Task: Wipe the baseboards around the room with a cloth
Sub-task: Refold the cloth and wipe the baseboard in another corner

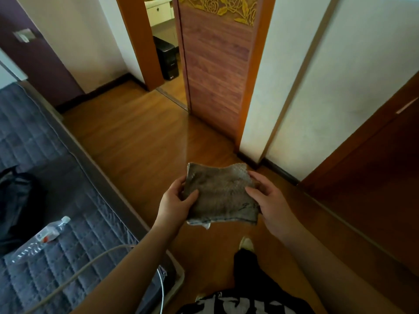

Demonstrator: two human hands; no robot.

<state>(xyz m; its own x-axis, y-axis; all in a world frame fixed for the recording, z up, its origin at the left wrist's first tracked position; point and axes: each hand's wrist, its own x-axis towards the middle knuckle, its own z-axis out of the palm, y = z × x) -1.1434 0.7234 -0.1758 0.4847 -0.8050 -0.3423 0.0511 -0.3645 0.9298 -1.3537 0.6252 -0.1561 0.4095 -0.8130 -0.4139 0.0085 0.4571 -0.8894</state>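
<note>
A folded brown-grey cloth (221, 193) is held flat in front of me, above the wooden floor. My left hand (175, 200) grips its left edge, thumb on top. Its right edge is pinched by my right hand (269, 200). A dark baseboard (281, 171) runs along the foot of the white wall just beyond the cloth on the right. Another stretch of dark baseboard (102, 87) lines the far wall at the back left.
A bed with a grey quilted cover (56, 245) fills the left side, with a plastic bottle (48, 233), a black bag (15, 200) and a white cable (90, 264) on it. A wooden sliding door (215, 64) stands ahead; a dark wood cabinet (374, 166) is at the right.
</note>
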